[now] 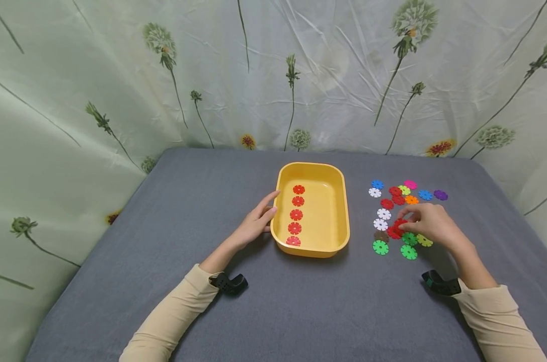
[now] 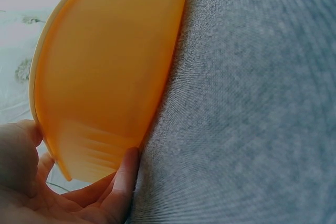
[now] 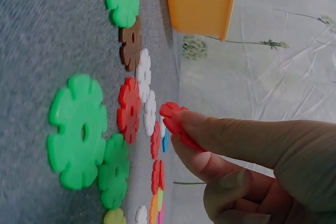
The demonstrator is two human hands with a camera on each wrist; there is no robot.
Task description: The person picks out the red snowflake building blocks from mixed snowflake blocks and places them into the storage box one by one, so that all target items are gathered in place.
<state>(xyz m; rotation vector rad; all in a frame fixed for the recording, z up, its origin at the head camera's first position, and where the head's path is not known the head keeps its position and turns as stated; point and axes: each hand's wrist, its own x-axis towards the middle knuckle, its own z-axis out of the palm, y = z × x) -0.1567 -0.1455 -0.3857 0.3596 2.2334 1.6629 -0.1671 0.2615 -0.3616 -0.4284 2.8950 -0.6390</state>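
A yellow plastic tub (image 1: 329, 213) sits on the table with a column of several red notched discs (image 1: 296, 214) along the left of its floor. My left hand (image 1: 253, 225) grips the tub's left wall, the thumb at the rim and other fingers against the outside, as the left wrist view shows. Between thumb and forefinger, my right hand (image 1: 432, 222) pinches a red snowflake-shaped disc (image 3: 172, 115), lifted off the table. Under and around that hand lie loose discs, including a red one (image 3: 129, 110), a green one (image 3: 79, 132) and a brown one (image 3: 131, 44).
Right of the tub, further discs lie spread on the grey cloth (image 1: 201, 201): white (image 1: 384, 214), blue (image 1: 424, 194), purple (image 1: 441, 195), orange (image 1: 411, 200) and pink (image 1: 410, 185). A flower-printed curtain (image 1: 264, 75) hangs behind the table's far edge.
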